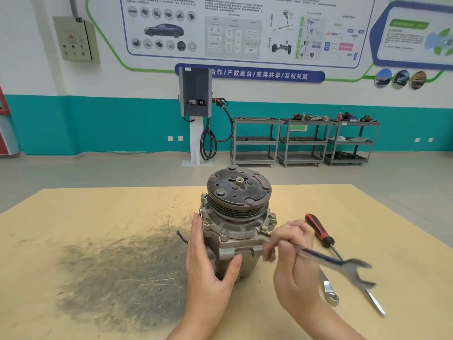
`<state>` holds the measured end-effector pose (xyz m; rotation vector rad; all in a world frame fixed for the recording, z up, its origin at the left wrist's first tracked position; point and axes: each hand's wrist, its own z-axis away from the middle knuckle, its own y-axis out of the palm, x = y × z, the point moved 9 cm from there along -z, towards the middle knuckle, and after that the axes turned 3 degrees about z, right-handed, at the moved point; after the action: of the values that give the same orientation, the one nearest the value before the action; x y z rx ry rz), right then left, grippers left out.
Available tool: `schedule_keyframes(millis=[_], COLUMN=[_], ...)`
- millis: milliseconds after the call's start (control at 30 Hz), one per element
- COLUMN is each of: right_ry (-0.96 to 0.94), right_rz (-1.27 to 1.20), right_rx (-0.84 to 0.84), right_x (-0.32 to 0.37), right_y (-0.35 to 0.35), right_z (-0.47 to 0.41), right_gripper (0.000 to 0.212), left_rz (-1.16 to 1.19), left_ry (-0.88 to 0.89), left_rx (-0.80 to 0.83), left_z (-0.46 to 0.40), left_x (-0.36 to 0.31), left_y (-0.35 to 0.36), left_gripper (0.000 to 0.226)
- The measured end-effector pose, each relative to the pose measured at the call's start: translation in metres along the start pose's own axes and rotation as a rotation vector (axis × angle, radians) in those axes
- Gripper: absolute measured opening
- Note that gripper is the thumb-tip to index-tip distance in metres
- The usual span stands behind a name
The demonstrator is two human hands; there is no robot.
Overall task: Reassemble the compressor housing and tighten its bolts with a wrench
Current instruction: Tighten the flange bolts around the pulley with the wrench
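The grey metal compressor (234,231) stands upright on the wooden table (98,217), its rusty pulley and clutch plate on top. Several bolts ring the housing flange. My left hand (208,261) lies against the housing's left side, fingers straight up along it, thumb across the front. My right hand (291,244) grips the shaft of a double open-end wrench (326,260). One wrench end sits on the front right flange bolt (264,228); the free jaw sticks out to the right, blurred.
A red and black screwdriver (321,233) lies right of the compressor, its blade running toward the front right. A second wrench (329,289) lies under the held one. A dark greasy stain (122,273) covers the table's left middle. Grey shelf carts (304,141) and a charging post (196,114) stand far behind.
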<state>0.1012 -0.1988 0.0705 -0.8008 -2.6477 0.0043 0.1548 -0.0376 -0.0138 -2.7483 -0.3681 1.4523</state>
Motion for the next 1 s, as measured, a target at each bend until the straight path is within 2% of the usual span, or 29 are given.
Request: schedule_keyframes(millis=[67, 167, 233, 333, 500, 567, 667, 800, 933, 1000], right_ry=[0.324, 0.658, 0.773, 0.834, 0.861, 0.845, 0.679, 0.367, 0.324, 0.321], right_rz=[-0.245, -0.415, -0.529, -0.626, -0.604, -0.579, -0.421, -0.264, -0.116, -0.142], right_rx=[-0.048, -0.07, -0.048, 0.007, 0.155, 0.141, 0.043, -0.063, -0.071, -0.051], right_x=[-0.025, -0.059, -0.073, -0.084, -0.09, -0.09, -0.077, -0.042, -0.036, -0.036], right_y=[-0.004, -0.003, 0.003, 0.013, 0.023, 0.02, 0.006, -0.009, -0.013, -0.012], right_z=[-0.004, -0.001, 0.001, 0.001, -0.006, -0.006, -0.001, 0.002, -0.004, -0.006], right_gripper=[0.037, 0.048, 0.046, 0.044, 0.043, 0.043, 0.047, 0.026, 0.023, 0.024], left_rz=[0.001, 0.015, 0.021, 0.018, 0.008, 0.004, 0.001, 0.003, 0.008, -0.001], left_ry=[0.001, -0.024, -0.03, -0.026, -0.025, -0.026, -0.02, -0.015, -0.014, -0.008], left_rx=[-0.003, 0.004, 0.009, 0.01, 0.001, 0.0, -0.005, -0.014, -0.016, -0.019], left_z=[-0.001, -0.002, -0.002, -0.002, -0.001, -0.001, -0.001, -0.001, -0.001, -0.001], left_x=[0.0, 0.002, 0.003, 0.003, 0.002, 0.003, 0.003, 0.002, 0.005, 0.005], left_y=[0.0, 0.002, 0.002, 0.002, 0.001, 0.001, 0.001, 0.001, 0.001, 0.001], left_gripper=[0.094, 0.095, 0.095, 0.095, 0.094, 0.094, 0.094, 0.094, 0.093, 0.094])
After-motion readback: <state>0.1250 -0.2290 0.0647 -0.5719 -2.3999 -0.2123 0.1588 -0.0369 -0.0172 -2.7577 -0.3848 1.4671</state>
